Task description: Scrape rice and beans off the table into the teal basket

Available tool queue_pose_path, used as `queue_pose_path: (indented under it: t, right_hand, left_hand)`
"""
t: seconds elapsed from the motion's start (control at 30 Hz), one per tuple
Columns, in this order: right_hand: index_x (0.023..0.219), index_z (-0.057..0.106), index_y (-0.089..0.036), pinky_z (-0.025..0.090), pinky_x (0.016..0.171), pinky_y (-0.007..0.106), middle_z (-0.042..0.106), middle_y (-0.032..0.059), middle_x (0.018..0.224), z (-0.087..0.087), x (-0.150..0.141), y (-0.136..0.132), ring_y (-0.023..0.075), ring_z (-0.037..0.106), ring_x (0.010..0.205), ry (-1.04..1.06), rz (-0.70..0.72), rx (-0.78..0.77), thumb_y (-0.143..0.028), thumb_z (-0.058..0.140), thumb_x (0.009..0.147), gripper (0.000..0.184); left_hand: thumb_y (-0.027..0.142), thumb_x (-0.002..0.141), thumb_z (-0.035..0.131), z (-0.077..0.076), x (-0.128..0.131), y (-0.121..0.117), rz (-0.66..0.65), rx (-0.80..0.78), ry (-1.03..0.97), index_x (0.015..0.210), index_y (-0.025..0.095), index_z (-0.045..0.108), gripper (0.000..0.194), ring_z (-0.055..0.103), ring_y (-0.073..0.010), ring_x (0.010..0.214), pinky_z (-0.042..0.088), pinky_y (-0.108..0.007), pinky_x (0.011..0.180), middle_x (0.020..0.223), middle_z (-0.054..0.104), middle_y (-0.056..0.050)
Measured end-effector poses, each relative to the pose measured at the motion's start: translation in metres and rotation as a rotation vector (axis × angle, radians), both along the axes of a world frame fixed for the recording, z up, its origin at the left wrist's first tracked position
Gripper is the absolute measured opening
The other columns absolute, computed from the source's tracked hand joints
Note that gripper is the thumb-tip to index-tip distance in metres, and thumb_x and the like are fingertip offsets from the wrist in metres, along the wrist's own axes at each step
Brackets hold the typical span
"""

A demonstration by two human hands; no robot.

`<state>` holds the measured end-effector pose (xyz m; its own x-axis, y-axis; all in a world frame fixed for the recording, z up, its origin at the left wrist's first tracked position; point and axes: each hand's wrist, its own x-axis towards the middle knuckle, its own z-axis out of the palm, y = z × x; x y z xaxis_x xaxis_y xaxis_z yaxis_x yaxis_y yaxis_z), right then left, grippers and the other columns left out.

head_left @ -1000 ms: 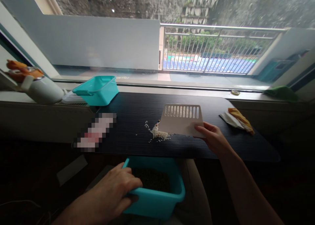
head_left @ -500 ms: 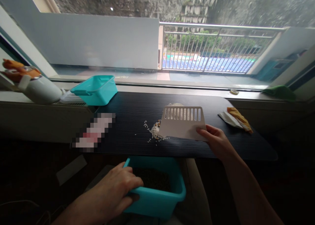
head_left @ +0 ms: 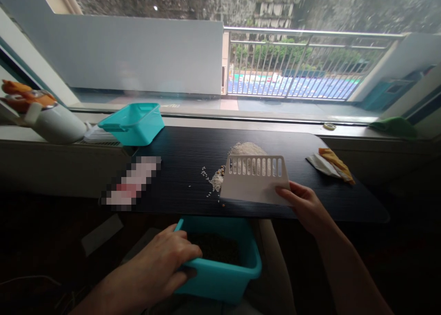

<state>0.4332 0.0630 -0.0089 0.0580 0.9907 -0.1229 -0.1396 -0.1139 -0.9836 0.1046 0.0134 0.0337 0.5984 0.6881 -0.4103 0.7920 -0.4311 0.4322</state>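
Observation:
My left hand (head_left: 177, 255) grips the left rim of a turquoise plastic bin (head_left: 220, 278) below the table's front edge. Dark granular stuff (head_left: 217, 248) covers the bin's bottom. Between the thumb and fingers of my right hand (head_left: 303, 202) is a flat whitish plastic scraper (head_left: 253, 186) with a row of slots along its far edge. It is held low over the dark table and hides part of what lies behind. Beyond it shows a heap of white grains (head_left: 248, 148). At its left, loose white grains (head_left: 216, 182) mix with a few yellowish bits.
A second turquoise bin (head_left: 144, 128) stands at the table's back left corner. A pixelated packet (head_left: 134, 181) lies at the left. White and yellow cloths (head_left: 330, 165) lie at the right. A window sill (head_left: 241, 122) runs behind the dark table (head_left: 179, 168).
My right hand has drawn the scraper slightly toward me, uncovering more of the white heap behind it. A small orange bit now shows near the table's front edge. My left hand keeps its grip.

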Motion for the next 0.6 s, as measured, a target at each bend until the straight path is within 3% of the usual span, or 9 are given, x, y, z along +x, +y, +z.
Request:
queue_pose_path:
  t: [0.2, 0.47, 0.6]
  right_hand:
    - [0.092, 0.08, -0.022, 0.053, 0.076, 0.03, 0.077, 0.0059, 0.094, -0.003, 0.011, -0.02, 0.0226, 0.069, 0.082, -0.025, 0.031, -0.052, -0.04, 0.084, 0.066, 0.032]
    - [0.094, 0.079, -0.023, 0.053, 0.082, 0.035, 0.077, 0.0049, 0.092, -0.019, -0.031, -0.043, 0.0263, 0.07, 0.088, -0.024, -0.173, 0.038, -0.044, 0.08, 0.07, 0.032]
    - [0.093, 0.079, -0.022, 0.054, 0.082, 0.036, 0.078, 0.0047, 0.091, -0.025, -0.03, -0.041, 0.0271, 0.07, 0.087, -0.076, -0.291, 0.047, -0.044, 0.079, 0.07, 0.032]
  left_hand:
    - [0.012, 0.079, 0.059, 0.0, 0.0, -0.003, -0.001, -0.002, -0.013, 0.09, 0.025, 0.069, 0.019, 0.059, -0.0214, 0.092, 0.038, -0.04, 0.098, 0.088, 0.066, -0.001]
    - [0.012, 0.08, 0.059, 0.0, 0.004, -0.002, -0.018, 0.01, -0.02, 0.089, 0.023, 0.068, 0.016, 0.06, -0.0214, 0.094, 0.036, -0.041, 0.101, 0.09, 0.067, -0.002]
    - [0.012, 0.08, 0.058, -0.002, 0.002, -0.001, -0.029, 0.001, -0.024, 0.093, 0.023, 0.068, 0.02, 0.06, -0.0213, 0.094, 0.034, -0.043, 0.103, 0.09, 0.066, -0.002]
